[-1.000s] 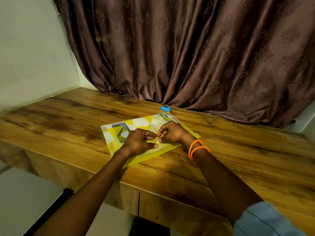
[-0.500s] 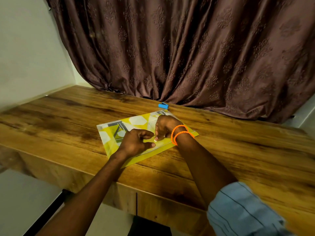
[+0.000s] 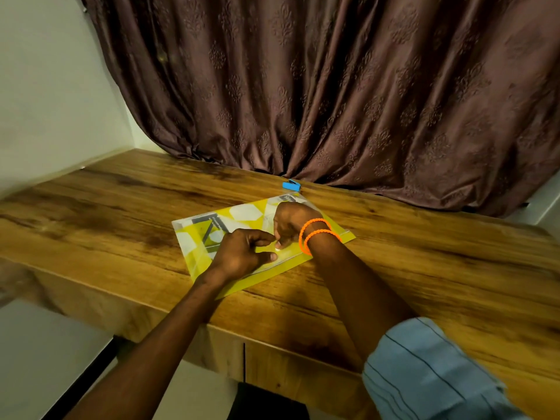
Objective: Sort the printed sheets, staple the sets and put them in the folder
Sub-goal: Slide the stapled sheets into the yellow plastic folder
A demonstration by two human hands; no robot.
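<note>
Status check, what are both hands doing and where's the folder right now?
Left hand and right hand both pinching at the yellow folder, flat on the table. Blue stapler beyond it, untouched. Nothing blocking.

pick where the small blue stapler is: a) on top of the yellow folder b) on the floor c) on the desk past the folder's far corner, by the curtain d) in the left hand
c: the blue stapler lies on the wooden desk just beyond the far corner of the yellow folder, close to the curtain, while both hands work on the folder.
</note>
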